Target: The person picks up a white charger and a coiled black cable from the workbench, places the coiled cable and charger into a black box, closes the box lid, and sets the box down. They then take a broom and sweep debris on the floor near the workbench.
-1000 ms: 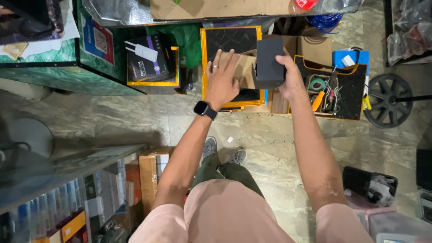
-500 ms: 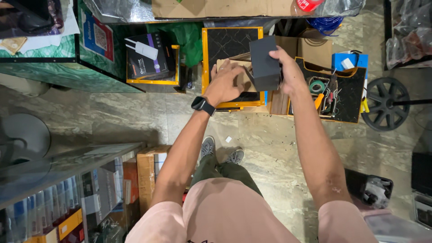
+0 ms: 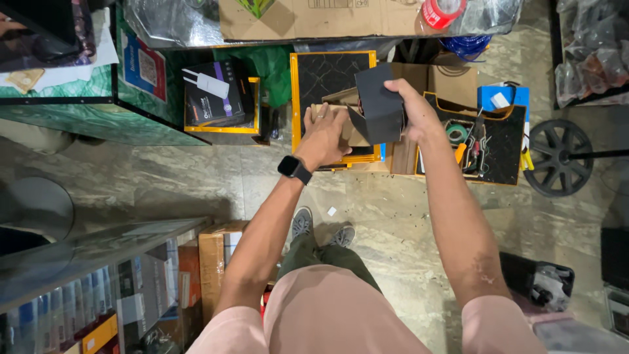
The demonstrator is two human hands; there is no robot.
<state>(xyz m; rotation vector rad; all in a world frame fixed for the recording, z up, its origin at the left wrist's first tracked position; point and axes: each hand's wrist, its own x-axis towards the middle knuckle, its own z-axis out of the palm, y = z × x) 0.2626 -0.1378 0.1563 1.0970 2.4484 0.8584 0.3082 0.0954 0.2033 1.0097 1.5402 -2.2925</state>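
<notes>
**Both hands on a dark box and its cardboard insert**

The right hand [image 3: 414, 113] is clamped on a dark grey box sleeve [image 3: 379, 108], thumb side against its far edge and fingers wrapped behind; the sleeve is held clear of the floor and tilted, its open lower flap hanging toward the left hand. The left hand [image 3: 323, 136], with a black smartwatch [image 3: 294, 169] at the wrist, lies just beside the sleeve with fingers together and slightly curled, pressed flat on a brown cardboard insert [image 3: 347, 124] that shows between the two hands. Whether the left fingers close round the insert's edge cannot be told.

Directly beyond and beneath both hands, a black panel with a yellow frame [image 3: 327, 75] lies on the floor. To the right of the right hand sits an open tool tray [image 3: 488, 141] holding tape and hand tools. Left of the left hand, well apart, is a black product carton [image 3: 216, 98]. A red tape roll [image 3: 439, 12] rests on cardboard beyond the right hand.
</notes>
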